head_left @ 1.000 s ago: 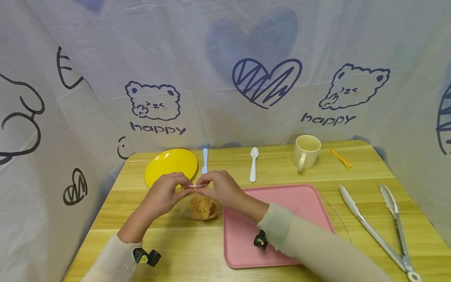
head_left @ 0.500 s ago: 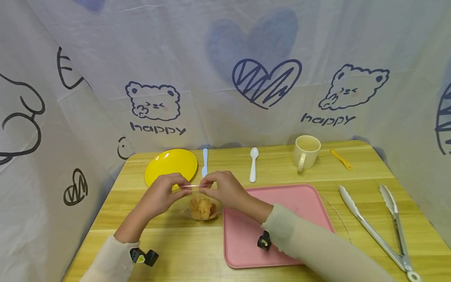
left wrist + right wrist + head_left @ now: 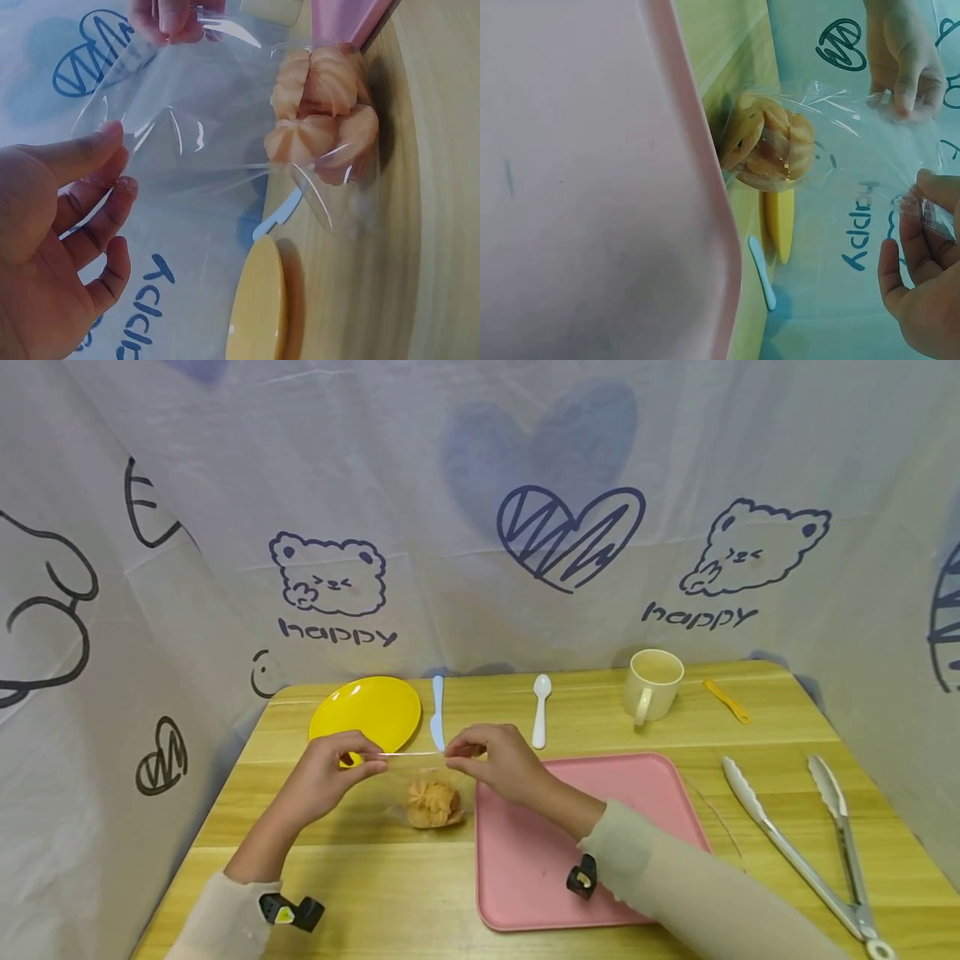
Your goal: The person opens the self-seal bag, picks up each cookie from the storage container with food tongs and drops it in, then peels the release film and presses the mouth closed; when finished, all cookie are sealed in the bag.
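A clear plastic bag (image 3: 217, 112) stands on the wooden table, with golden-brown swirled pastries (image 3: 432, 803) gathered in its bottom. My left hand (image 3: 326, 777) pinches the left end of the bag's top edge between thumb and fingers. At the other end, my right hand (image 3: 504, 762) pinches the same edge, which is drawn straight between the two hands. In the left wrist view the film runs from the fingertips down to the pastries (image 3: 322, 112). The right wrist view has both hands at the bag's top, with the pastries (image 3: 769, 142) beside the pink tray (image 3: 592, 187).
Behind my hands lie a yellow plate (image 3: 367, 710), a light blue knife (image 3: 437, 710) and a white spoon (image 3: 541, 710). A cream mug (image 3: 652, 689) and a small yellow utensil (image 3: 725, 700) are at the back right. Spread metal tongs (image 3: 802, 868) lie at the right.
My hands have moved apart, left hand to the left and right hand to the right. The bag's top edge is now stretched wider between them. The pastries stay in place.
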Demonstrator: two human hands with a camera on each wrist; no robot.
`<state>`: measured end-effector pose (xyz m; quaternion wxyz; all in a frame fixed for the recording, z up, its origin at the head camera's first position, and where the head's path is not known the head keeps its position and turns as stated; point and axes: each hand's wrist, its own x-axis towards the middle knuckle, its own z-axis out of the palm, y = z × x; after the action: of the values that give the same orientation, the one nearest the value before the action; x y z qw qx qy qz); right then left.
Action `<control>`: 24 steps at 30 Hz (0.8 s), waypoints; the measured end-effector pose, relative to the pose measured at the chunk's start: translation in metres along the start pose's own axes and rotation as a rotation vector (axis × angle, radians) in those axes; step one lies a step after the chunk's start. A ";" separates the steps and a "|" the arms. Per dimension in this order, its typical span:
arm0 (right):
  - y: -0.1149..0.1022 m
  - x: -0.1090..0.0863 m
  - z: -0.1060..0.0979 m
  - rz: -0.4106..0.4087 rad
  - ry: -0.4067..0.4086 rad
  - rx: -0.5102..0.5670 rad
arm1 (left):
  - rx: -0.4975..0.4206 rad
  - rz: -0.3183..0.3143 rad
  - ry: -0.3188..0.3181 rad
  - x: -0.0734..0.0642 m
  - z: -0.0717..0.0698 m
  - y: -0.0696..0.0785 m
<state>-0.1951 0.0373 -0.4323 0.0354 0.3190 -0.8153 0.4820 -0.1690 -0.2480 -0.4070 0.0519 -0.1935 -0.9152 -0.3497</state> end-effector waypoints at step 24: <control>0.013 -0.010 0.001 0.148 -0.036 0.438 | -0.950 0.032 -0.087 -0.010 0.025 -0.040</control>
<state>-0.1944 0.0459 -0.4465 -0.0845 0.2671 -0.7128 0.6430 -0.1742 -0.2621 -0.4533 -0.0756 -0.2243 -0.6522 -0.7201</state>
